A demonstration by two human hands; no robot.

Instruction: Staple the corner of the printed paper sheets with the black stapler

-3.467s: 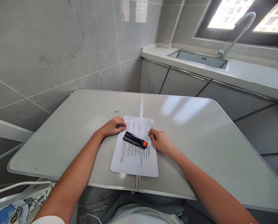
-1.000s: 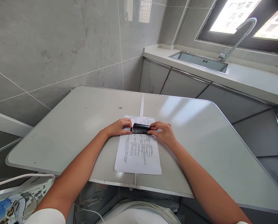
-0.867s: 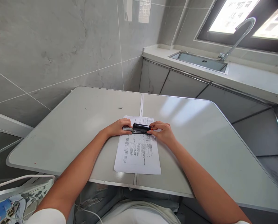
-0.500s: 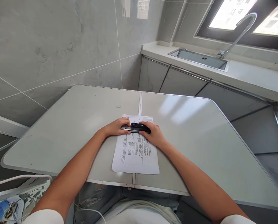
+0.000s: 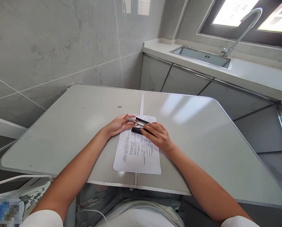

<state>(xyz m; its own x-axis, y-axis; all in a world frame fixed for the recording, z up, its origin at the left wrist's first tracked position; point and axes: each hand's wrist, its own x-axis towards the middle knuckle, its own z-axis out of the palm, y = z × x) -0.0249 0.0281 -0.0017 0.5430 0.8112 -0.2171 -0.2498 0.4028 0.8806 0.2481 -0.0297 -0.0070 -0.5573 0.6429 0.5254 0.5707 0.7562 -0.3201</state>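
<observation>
A black stapler (image 5: 136,130) is spread apart above a printed sheet of paper (image 5: 137,160), its dark top, metal magazine and black base standing at angles to one another. My right hand (image 5: 161,136) wraps round its hinged end from the right. At the other end, my left hand (image 5: 118,125) has thumb and fingers closed on the tip of the metal magazine. Whether staples are inside cannot be made out. The paper lies flat across the table's centre seam, its upper part covered by the hands and stapler.
The pale folding table (image 5: 192,151) has a rounded metal rim. A small grey piece (image 5: 119,106) lies beyond my left hand. Past the table are a tiled wall (image 5: 53,41), a counter with a sink (image 5: 202,57), and a tap (image 5: 247,30). A white cable (image 5: 95,213) hangs near my lap.
The stapler, closed together before, now has its parts swung apart. My right hand has turned its grip upward, and my left hand has shifted to the magazine tip. The paper stays put.
</observation>
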